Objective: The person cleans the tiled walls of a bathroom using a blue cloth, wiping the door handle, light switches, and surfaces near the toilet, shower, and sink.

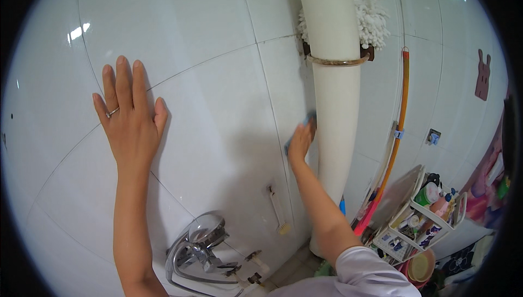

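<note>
My left hand [132, 113] lies flat against the white tiled wall [196, 133], fingers spread, with a ring on one finger. Farther right, my right hand [301, 139] presses a blue cloth [289, 145] to the tiles, close beside a thick white pipe [337, 113]. The hand is slightly blurred, and part of the cloth is hidden under it. Dark grime marks the wall along the pipe. A rusty metal clamp [339, 60] rings the pipe above my right hand.
Below are a chrome shower mixer with hose [204, 252] and a hanging brush [279, 213]. A white mop head [369, 17] shows behind the pipe. To the right stand an orange-handled pole [402, 101] and a white shelf rack [433, 211] of bottles, above basins [421, 266].
</note>
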{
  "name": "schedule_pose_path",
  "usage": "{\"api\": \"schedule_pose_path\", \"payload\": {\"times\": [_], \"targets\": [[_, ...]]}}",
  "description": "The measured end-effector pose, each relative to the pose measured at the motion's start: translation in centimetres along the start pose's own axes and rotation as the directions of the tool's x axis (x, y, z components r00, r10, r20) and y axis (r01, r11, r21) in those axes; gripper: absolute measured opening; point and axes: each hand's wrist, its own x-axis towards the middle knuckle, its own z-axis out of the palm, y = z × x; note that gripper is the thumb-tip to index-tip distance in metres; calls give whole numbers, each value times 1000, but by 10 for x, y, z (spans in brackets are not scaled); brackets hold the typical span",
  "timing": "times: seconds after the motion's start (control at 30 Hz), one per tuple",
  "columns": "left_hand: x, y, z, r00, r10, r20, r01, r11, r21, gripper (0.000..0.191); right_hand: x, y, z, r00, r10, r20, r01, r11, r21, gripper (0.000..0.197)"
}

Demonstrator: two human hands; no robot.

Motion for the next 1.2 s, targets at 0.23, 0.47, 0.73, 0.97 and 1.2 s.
{"api": "schedule_pose_path", "payload": {"times": [0.23,0.47,0.73,0.97,1.2], "targets": [[1,3,1,1000,-13,17,13,1000,9,64,-49,-17,9,986,-166,17,166,973,-162,64],[-2,-1,2,1000,4,-10,-4,1000,9,65,-28,-126,-5,664,-746,52,724,659,205,54],[-2,-1,2,999,20,-40,-20,1000,-2,65,-86,12,-44,826,-508,245,493,861,123,51],[-3,-4,3,1000,11,18,-12,998,66,62,-44,1,-39,863,-450,230,446,892,71,53],[-2,-2,7,999,19,-32,-18,1000,12,62,-24,-12,-34,914,-349,205,338,937,90,53]]}}
